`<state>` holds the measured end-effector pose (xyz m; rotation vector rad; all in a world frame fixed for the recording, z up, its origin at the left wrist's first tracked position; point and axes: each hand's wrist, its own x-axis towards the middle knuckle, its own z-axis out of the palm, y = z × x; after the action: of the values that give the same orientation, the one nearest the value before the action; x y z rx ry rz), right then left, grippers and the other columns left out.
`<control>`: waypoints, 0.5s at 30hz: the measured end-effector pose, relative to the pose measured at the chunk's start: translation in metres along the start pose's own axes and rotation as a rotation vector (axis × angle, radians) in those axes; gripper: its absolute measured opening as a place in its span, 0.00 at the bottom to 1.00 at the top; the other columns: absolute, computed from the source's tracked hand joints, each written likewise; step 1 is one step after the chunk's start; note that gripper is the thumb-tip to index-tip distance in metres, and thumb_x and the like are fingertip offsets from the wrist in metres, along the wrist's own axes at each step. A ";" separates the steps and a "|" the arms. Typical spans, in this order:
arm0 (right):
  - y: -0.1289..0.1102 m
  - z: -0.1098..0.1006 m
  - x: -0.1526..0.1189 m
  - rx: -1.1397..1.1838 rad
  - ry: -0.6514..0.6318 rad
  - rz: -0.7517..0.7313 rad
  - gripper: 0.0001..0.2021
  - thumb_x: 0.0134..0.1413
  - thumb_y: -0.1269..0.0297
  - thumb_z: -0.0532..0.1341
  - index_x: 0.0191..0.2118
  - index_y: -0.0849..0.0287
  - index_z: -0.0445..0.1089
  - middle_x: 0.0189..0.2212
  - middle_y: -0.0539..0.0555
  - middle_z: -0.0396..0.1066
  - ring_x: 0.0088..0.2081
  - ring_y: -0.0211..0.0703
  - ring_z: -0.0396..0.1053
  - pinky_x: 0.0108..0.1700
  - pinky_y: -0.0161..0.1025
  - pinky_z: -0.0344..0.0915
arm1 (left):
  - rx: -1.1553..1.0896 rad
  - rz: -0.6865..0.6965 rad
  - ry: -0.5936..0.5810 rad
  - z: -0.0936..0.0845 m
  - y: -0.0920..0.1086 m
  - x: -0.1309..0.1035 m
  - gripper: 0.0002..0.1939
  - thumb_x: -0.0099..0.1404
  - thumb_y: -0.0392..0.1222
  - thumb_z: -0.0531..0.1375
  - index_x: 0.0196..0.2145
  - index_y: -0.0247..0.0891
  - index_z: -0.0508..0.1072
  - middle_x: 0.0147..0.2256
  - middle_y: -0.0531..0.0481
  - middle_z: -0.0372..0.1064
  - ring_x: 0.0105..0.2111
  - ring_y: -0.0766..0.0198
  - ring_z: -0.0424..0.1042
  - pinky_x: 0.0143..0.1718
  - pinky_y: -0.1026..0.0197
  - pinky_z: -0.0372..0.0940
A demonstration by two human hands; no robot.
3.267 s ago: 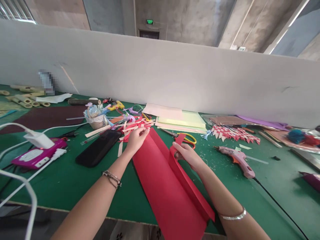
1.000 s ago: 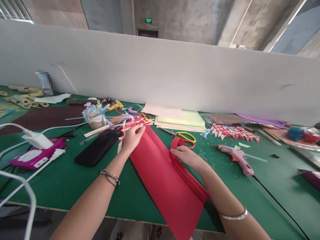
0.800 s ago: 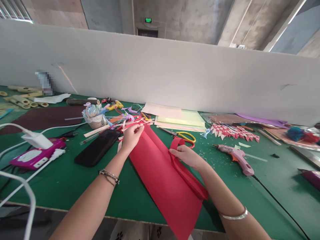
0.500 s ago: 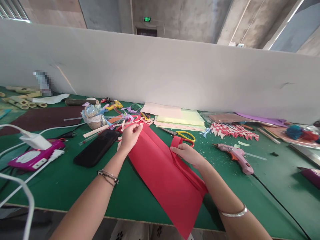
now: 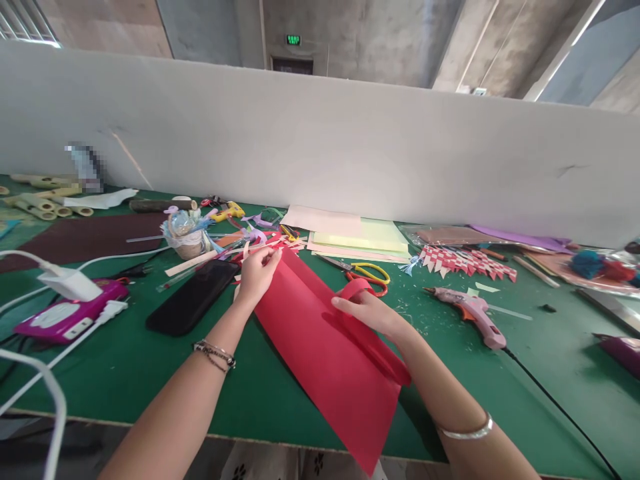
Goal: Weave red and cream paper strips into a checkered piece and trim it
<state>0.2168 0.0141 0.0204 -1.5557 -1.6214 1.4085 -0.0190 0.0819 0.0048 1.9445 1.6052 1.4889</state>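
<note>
The left hand (image 5: 258, 273) is pinching the red paper (image 5: 320, 340) at its far end; the right hand (image 5: 367, 309) is gripping its curled side, fingertips hiding underneath. The near corner is overhanging the table (image 5: 260, 403).

My left fingers (image 5: 273, 259) pinch together, that forearm (image 5: 183, 397) angling back and outward from them. My right fingers (image 5: 369, 301) curl, partly hidden, thumb (image 5: 346, 305) pointing toward the left ones, the other forearm (image 5: 445, 393) slanting back behind them.
</note>
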 end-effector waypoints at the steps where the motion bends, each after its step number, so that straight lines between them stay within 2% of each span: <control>1: 0.001 0.001 0.000 -0.049 0.007 -0.022 0.18 0.42 0.47 0.60 0.27 0.58 0.64 0.26 0.49 0.65 0.29 0.38 0.63 0.29 0.35 0.57 | 0.002 -0.001 0.002 0.000 0.000 0.000 0.17 0.59 0.45 0.52 0.17 0.38 0.56 0.16 0.57 0.49 0.19 0.68 0.53 0.24 0.65 0.50; 5: 0.006 0.002 0.007 -0.111 0.069 -0.076 0.13 0.44 0.55 0.59 0.21 0.58 0.58 0.19 0.45 0.56 0.22 0.34 0.55 0.25 0.34 0.50 | 0.011 -0.001 0.016 0.000 -0.003 0.001 0.16 0.59 0.45 0.52 0.17 0.37 0.58 0.17 0.57 0.50 0.19 0.68 0.53 0.23 0.65 0.50; 9: 0.009 0.001 0.011 -0.094 0.072 -0.084 0.18 0.46 0.57 0.57 0.16 0.57 0.49 0.14 0.43 0.45 0.18 0.31 0.45 0.22 0.34 0.42 | 0.020 -0.007 0.027 0.000 -0.005 0.002 0.15 0.59 0.46 0.52 0.18 0.37 0.62 0.17 0.56 0.52 0.20 0.67 0.55 0.24 0.65 0.51; 15: 0.009 0.002 0.010 -0.021 0.087 -0.060 0.18 0.48 0.51 0.55 0.17 0.57 0.55 0.13 0.44 0.51 0.16 0.31 0.49 0.19 0.33 0.45 | 0.032 -0.028 0.052 0.000 -0.008 0.003 0.14 0.58 0.46 0.52 0.22 0.36 0.67 0.20 0.54 0.59 0.22 0.66 0.58 0.25 0.65 0.53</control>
<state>0.2165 0.0210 0.0092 -1.5457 -1.6222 1.2787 -0.0245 0.0872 0.0010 1.9070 1.6810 1.5246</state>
